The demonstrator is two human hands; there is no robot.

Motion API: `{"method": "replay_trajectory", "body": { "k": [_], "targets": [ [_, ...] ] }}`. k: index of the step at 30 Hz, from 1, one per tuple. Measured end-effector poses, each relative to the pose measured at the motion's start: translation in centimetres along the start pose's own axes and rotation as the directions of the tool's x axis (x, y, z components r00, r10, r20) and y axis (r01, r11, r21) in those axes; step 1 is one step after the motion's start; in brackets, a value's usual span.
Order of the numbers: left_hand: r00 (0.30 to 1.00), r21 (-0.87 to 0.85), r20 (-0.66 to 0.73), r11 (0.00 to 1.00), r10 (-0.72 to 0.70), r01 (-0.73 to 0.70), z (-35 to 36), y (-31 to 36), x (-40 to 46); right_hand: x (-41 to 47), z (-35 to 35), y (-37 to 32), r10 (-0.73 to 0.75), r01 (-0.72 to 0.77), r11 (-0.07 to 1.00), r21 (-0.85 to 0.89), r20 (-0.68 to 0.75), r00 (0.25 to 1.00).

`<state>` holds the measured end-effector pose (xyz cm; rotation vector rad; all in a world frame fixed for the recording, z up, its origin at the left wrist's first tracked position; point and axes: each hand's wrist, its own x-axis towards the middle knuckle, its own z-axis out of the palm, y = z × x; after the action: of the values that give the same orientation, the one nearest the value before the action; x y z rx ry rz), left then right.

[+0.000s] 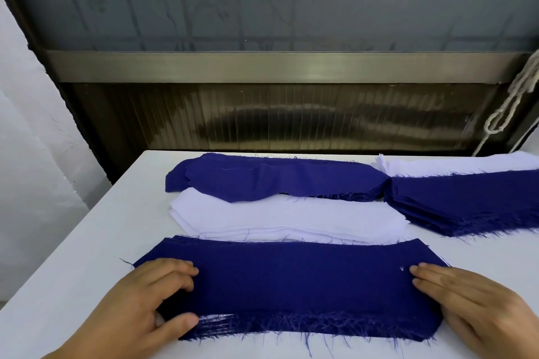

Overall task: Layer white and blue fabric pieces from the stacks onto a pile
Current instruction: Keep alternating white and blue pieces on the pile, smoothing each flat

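Left hand point(151, 297): fingers flat, pressing the left end of the top blue piece point(294, 280).
Right hand point(478, 303): open, flat on its right end.
Pile: nearest on the white surface point(73, 285).
White stack point(277, 220): just behind.
Blue stacks point(274, 178): farther back.

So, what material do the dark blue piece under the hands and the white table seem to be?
Dark blue piece: woven cloth, matte, probably cotton-like; loose threads fray along its near edge. White table: smooth and matte, maybe laminate or a covering; no grain shows.
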<state>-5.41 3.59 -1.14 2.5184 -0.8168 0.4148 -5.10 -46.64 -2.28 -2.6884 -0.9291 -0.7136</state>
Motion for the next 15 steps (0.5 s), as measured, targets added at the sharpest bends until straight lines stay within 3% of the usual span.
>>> {"method": "replay_trajectory", "body": {
  "k": [5,9,12,15],
  "targets": [
    [0.996,0.062,-0.046,0.995,-0.074,0.077,-0.3,1.7,2.6,3.1,-1.6,-2.0,0.109,-0.104,0.992,0.073,-0.071,0.992],
    [0.993,0.157,-0.013,0.980,-0.121,0.121,2.5,4.1,6.9,7.6,-0.4,-5.9,0.141,-0.145,0.987,0.064,0.067,0.988],
    [0.985,0.163,0.010,0.972,-0.174,0.170,4.5,4.8,8.8,9.2,1.2,-6.6,0.265,-0.290,0.955,0.065,0.258,0.929],
    [0.970,0.136,0.021,0.962,-0.243,0.238,4.8,3.6,8.1,8.4,1.6,-5.0,0.409,-0.427,0.904,0.019,0.251,0.877]
  ]
}}
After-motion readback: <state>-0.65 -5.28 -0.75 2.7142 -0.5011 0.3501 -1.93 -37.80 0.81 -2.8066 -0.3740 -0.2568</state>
